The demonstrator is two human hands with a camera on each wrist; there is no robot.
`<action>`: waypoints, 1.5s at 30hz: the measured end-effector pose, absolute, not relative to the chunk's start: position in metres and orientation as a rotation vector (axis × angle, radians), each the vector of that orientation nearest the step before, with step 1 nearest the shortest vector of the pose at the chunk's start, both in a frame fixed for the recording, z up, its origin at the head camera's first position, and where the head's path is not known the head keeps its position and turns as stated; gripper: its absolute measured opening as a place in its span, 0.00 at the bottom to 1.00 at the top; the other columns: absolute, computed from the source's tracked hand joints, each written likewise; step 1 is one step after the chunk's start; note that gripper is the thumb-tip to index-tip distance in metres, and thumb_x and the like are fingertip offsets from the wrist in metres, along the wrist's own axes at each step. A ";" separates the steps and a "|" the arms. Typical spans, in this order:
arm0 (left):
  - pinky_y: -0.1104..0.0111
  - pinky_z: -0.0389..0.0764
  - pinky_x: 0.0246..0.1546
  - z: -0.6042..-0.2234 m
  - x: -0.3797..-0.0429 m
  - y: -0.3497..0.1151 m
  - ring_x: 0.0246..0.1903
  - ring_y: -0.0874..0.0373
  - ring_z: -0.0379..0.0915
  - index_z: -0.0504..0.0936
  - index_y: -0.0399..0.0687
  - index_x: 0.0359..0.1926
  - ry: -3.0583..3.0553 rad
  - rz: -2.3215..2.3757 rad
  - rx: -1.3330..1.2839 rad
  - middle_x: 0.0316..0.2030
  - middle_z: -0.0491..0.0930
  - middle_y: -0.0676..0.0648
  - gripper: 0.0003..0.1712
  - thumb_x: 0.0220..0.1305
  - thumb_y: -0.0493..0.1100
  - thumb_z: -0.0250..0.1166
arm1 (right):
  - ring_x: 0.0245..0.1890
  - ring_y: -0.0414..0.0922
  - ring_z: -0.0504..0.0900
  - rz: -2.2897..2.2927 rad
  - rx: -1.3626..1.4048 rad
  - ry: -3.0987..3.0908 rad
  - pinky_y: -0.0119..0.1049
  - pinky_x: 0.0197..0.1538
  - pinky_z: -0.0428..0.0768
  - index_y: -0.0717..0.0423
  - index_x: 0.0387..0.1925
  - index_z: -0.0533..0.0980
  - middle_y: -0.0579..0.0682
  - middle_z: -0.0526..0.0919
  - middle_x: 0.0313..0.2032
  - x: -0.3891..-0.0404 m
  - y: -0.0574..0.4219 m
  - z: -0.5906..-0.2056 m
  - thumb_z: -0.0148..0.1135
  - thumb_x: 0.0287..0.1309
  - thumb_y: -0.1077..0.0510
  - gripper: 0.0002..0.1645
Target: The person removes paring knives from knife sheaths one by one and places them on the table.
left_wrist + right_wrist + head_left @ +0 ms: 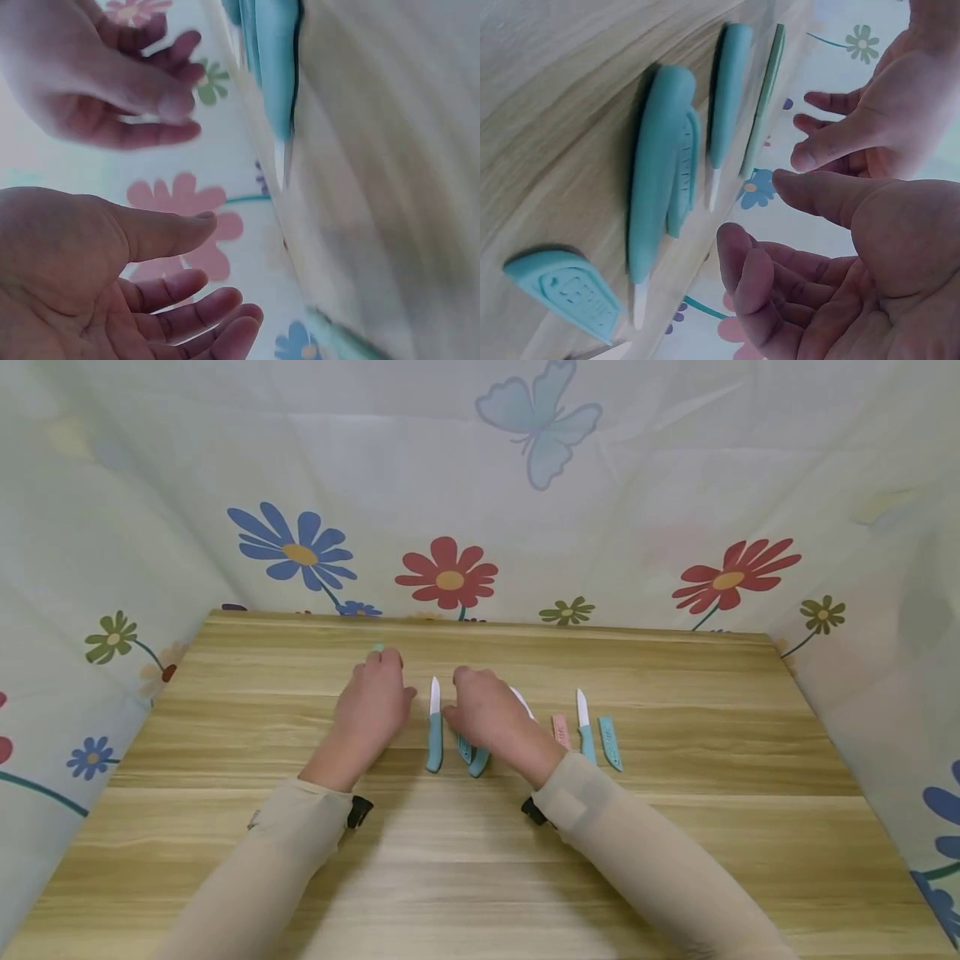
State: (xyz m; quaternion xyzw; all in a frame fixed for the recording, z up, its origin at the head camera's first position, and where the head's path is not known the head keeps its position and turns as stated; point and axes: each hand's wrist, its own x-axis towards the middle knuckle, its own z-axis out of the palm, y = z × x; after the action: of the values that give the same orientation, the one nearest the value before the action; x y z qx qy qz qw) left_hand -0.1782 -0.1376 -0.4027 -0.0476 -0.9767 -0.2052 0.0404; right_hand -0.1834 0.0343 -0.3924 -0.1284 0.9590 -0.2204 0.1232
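Note:
My left hand (375, 693) hovers over the table with fingers loosely bent and nothing in them. A light green piece (378, 647) peeks out past its fingertips. To its right lies a small knife (435, 735) with a blue handle and white blade. My right hand (487, 710) is also bare, thumb apart from the curved fingers in the right wrist view. Below it, partly hidden, are a second blue-handled knife (478, 766) and a blue blade sheath (464, 748). The green piece looks long and narrow in the right wrist view (765, 101); its kind is unclear.
Right of my right hand lie a pink sheath (560, 729), another blue-handled knife (587, 739) and a blue sheath (611, 743). A white blade (522, 702) shows beside that hand. The wooden table (450, 893) meets a flowered cloth (637, 527) at back and sides.

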 end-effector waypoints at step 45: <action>0.53 0.82 0.31 -0.421 -0.285 -0.188 0.33 0.42 0.75 0.81 0.27 0.36 -3.163 -0.680 0.048 0.44 0.82 0.27 0.10 0.59 0.27 0.54 | 0.43 0.47 0.83 -0.463 -0.630 2.864 0.38 0.43 0.83 0.63 0.56 0.77 0.55 0.83 0.48 -0.182 -0.003 -0.409 0.66 0.73 0.48 0.23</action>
State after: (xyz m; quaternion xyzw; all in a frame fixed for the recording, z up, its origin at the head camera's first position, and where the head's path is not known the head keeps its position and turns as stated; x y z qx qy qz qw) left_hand -0.2853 -0.1877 -0.4214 0.0149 -0.9765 -0.2098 -0.0471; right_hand -0.1816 -0.0034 -0.4085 -0.2113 0.9611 -0.1555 0.0863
